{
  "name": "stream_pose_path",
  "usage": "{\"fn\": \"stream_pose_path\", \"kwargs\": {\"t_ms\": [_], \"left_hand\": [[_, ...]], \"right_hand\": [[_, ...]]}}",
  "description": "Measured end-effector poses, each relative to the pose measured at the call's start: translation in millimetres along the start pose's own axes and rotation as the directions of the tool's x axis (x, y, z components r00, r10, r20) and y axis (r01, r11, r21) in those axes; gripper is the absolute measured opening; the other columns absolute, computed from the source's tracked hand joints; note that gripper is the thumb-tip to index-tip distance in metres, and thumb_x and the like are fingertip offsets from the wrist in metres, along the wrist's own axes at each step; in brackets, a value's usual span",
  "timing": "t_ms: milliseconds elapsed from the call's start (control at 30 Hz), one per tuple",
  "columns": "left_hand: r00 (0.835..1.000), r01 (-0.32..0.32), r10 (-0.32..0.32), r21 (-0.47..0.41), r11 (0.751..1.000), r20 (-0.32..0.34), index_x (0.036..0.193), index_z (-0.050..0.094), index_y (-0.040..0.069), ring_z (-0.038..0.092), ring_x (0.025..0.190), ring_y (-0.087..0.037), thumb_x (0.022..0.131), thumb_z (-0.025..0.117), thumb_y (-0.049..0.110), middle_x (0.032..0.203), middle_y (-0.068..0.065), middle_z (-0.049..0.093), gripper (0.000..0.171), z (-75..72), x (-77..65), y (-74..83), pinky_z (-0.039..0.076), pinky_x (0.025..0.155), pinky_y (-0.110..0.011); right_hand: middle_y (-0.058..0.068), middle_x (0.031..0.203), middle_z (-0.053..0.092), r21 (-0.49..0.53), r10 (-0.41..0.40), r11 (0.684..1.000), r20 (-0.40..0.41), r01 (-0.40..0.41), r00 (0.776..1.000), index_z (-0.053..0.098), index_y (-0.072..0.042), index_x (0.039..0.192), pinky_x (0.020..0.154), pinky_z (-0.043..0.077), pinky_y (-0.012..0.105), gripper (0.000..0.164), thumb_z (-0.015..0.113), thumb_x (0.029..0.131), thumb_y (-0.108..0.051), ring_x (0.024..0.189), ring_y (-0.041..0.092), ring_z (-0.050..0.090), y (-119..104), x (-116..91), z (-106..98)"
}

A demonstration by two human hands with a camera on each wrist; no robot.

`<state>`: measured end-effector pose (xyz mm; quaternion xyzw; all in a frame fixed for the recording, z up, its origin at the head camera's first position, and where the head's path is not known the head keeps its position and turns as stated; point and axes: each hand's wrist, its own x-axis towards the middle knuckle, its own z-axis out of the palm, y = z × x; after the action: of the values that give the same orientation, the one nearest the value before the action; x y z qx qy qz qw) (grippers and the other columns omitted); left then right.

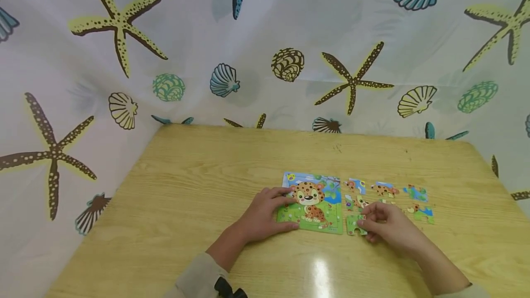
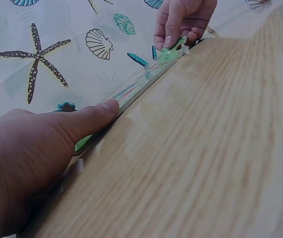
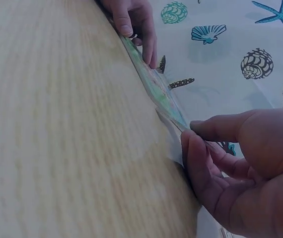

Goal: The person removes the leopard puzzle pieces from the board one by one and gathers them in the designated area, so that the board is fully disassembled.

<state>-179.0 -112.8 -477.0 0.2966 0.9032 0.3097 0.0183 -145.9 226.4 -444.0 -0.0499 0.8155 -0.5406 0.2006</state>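
Note:
A puzzle board (image 1: 290,220) with a spotted leopard cub picture lies flat on the table. My left hand (image 1: 265,213) rests on its left side, fingers spread over the picture and thumb along the near edge. Just right of the board, my right hand (image 1: 387,224) pinches a green puzzle piece (image 1: 353,225) between thumb and fingers. In the left wrist view that green piece (image 2: 171,52) is tilted, its near edge raised. The right wrist view shows the piece edge-on between thumb and fingertips. Beyond the right hand is a puzzle piece (image 1: 357,202) with part of the cub's face.
More loose pieces lie in rows right of the board: a blue-topped piece (image 1: 356,186), a spotted piece (image 1: 385,189), a blue-green piece (image 1: 416,193) and a green-bottomed piece (image 1: 423,213). The right hand partly covers another. A sea-patterned cloth (image 1: 256,100) hangs behind the wooden table (image 1: 198,174).

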Motion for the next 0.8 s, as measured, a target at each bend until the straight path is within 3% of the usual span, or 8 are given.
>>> {"fn": "stream_pose_path", "kwargs": {"t_ms": [367,800], "left_hand": [[1.0,0.0,0.0,-0.01,1.0,0.0,0.135,0.063,0.024,0.044,0.134,-0.028,0.085,0.075,0.053,0.154,0.001,0.046,0.06,0.9,-0.8,0.3,0.033,0.109,-0.055],[1.0,0.008,-0.008,-0.004,1.0,0.003,0.136,0.062,0.024,0.041,0.139,-0.027,0.085,0.074,0.054,0.155,0.002,0.045,0.06,1.9,-1.4,-1.8,0.03,0.112,-0.056]], "right_hand": [[0.005,0.075,0.059,-0.228,-0.012,0.973,-0.155,-0.024,0.988,0.061,0.003,0.109,0.054,0.05,0.025,0.033,0.074,0.091,-0.021,0.059,0.013,0.057,-3,-4,13],[0.006,0.091,0.062,-0.247,0.065,0.959,-0.291,-0.141,0.954,0.064,-0.001,0.109,0.057,0.052,0.026,0.04,0.08,0.085,-0.029,0.067,0.015,0.06,-1,-4,19]]}}
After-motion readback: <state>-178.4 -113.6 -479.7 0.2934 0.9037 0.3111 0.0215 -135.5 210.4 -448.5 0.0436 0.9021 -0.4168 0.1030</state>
